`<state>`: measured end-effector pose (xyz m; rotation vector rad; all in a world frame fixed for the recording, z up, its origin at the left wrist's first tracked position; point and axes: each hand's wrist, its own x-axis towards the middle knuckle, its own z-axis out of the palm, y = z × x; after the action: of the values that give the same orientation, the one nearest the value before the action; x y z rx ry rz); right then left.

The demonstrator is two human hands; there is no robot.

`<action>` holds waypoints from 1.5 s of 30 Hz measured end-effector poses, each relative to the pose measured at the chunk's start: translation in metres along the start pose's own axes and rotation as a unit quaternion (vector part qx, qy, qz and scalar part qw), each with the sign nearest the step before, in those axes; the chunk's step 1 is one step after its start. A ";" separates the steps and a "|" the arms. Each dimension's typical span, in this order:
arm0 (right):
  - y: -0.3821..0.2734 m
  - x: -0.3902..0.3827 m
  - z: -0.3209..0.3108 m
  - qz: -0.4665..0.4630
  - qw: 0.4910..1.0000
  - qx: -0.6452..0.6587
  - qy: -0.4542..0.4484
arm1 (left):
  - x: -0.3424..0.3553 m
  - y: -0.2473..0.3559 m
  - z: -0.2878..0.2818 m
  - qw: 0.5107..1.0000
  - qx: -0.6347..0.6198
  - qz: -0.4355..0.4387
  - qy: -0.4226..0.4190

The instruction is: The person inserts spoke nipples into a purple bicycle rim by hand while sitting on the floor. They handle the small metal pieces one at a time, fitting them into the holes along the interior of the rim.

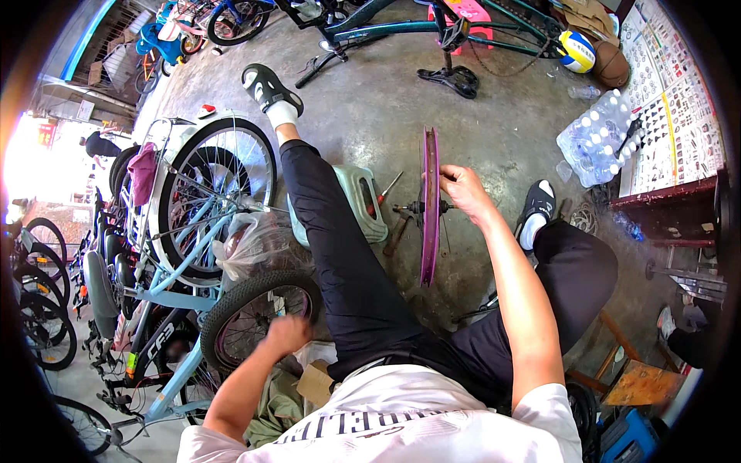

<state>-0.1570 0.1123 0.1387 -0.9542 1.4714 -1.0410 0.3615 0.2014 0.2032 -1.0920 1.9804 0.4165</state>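
The right hand (464,190) is gripping the purple rim (430,231), while the left hand (289,335) curls near the tire (245,295), its grip unclear.

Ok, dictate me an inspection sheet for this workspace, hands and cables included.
Surface: grey concrete floor, marked.
Job's things: purple wheel rim, upright; hub at its middle.
Clutter: screwdriver, pack of bottles.
Grippers: right hand at the rim's right side, grip unclear; left hand curled, contents unclear.
Cables: coiled cord, type unclear.
Surroundings: pale blue bicycle left; dark green bicycle frame ahead.
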 end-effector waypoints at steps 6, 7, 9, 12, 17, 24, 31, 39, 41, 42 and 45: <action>-0.005 -0.002 0.004 0.012 0.999 0.032 0.007 | 0.127 0.106 -0.211 0.787 -0.537 0.082 0.293; -0.007 -0.003 0.005 0.016 0.999 0.036 0.007 | 0.151 0.130 -0.221 0.737 -0.575 0.124 0.332; -0.019 -0.006 0.009 0.032 0.999 0.043 0.006 | 0.181 0.172 -0.245 0.706 -0.583 0.156 0.370; -0.015 -0.004 0.005 0.050 0.998 0.025 0.026 | 0.195 0.215 -0.265 0.733 -0.575 0.124 0.342; -0.016 -0.007 0.000 0.040 0.999 0.019 0.016 | 0.193 0.235 -0.252 0.739 -0.472 0.060 0.477; -0.009 -0.001 0.004 0.054 0.993 0.080 0.063 | 0.198 0.237 -0.237 0.726 -0.481 0.058 0.489; 0.005 -0.003 0.012 0.069 0.961 0.239 0.118 | 0.192 0.246 -0.239 0.702 -0.595 0.040 0.390; -0.009 -0.007 0.022 0.114 0.932 0.332 0.090 | 0.190 0.244 -0.236 0.712 -0.568 0.049 0.410; -0.010 -0.007 0.025 0.126 0.929 0.339 0.083 | 0.189 0.241 -0.236 0.710 -0.571 0.048 0.409; -0.008 -0.006 0.026 0.125 0.929 0.339 0.080 | 0.188 0.240 -0.237 0.710 -0.571 0.048 0.408; -0.006 0.000 0.032 0.126 0.929 0.342 0.070 | 0.192 0.236 -0.233 0.699 -0.559 0.062 0.441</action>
<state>-0.1252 0.1066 0.1417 -0.1908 1.1633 -1.3169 -0.0032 0.0878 0.1720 -2.2116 2.6432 1.5506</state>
